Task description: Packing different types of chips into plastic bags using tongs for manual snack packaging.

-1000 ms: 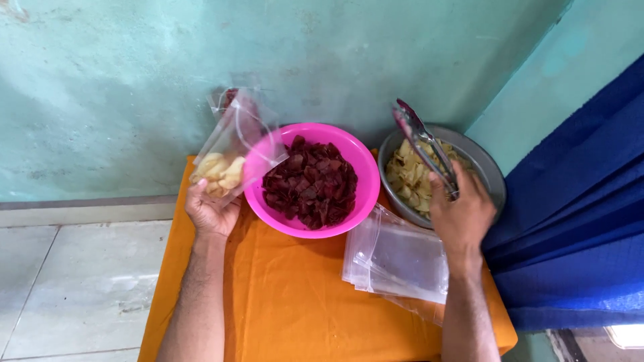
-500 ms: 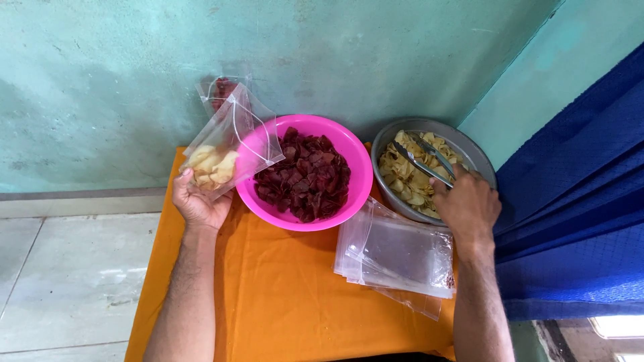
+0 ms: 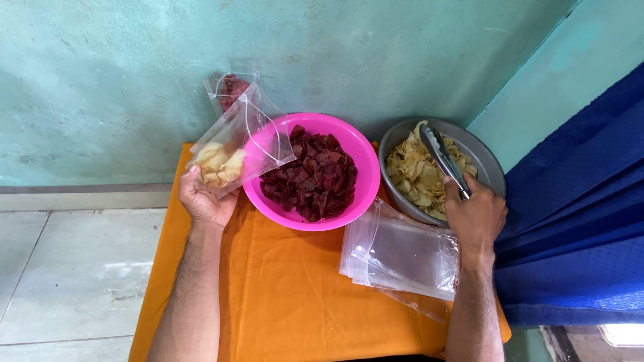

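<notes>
We hold a clear bag (image 3: 235, 151) of pale chips in our left hand (image 3: 204, 201), at the left of the orange-covered bench (image 3: 288, 295), its open mouth tipped up beside the pink bowl (image 3: 312, 171) of dark red chips. Our right hand (image 3: 476, 214) is clenched around the handle of the metal tongs (image 3: 444, 159), whose tips lie in the pale chips of the grey bowl (image 3: 486, 167) at the far right. To do this well, we think we should pinch a modest clump so nothing crumbles or drops, and keep the bag's mouth wide. Our left forearm runs straight up the bench, palm cupping the bag from below; the right wrist bends inward over the stack of empty bags (image 3: 402, 255).
</notes>
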